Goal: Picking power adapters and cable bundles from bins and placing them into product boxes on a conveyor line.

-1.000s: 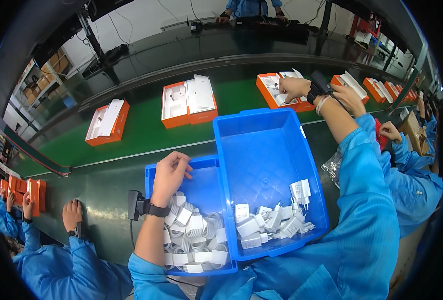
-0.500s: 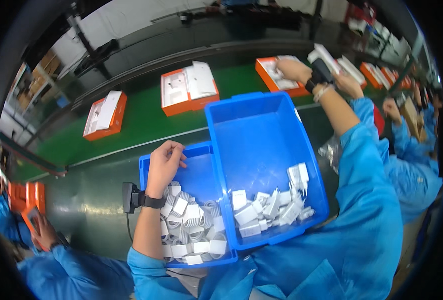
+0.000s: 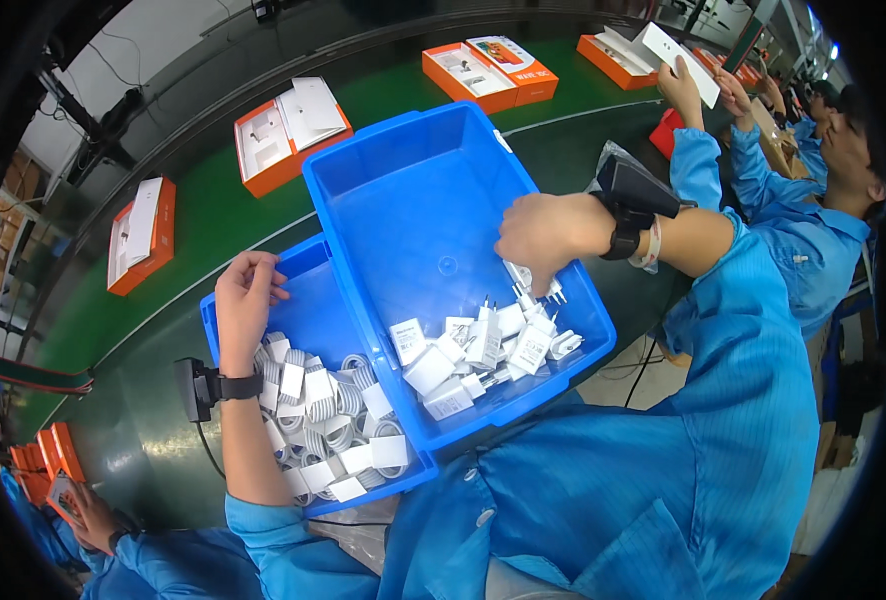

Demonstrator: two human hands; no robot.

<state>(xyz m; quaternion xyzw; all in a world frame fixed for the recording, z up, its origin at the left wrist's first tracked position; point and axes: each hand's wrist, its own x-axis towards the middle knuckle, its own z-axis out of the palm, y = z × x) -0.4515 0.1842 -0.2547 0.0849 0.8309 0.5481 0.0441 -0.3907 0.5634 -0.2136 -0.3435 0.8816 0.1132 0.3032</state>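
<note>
White charger (image 3: 519, 279) partly covered beneath the right hand (image 3: 548, 238), in the larger blue bin (image 3: 413, 205), prongs (image 3: 558, 292) pointed lower right, long axis mostly hidden, fingers curled down, grip not able to be told.

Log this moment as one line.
right hand: at boxy white plug chargers in larger blue plastic bin | left hand: loosely curled over smaller blue plastic bin of white coiled cables

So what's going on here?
A person's right hand is down at the white plug chargers in the larger blue bin; whether it grips one is hidden. The loosely curled left hand hangs over the smaller blue bin, which holds looped cables. Beyond the bins, open orange boxes sit on a green surface.
</note>
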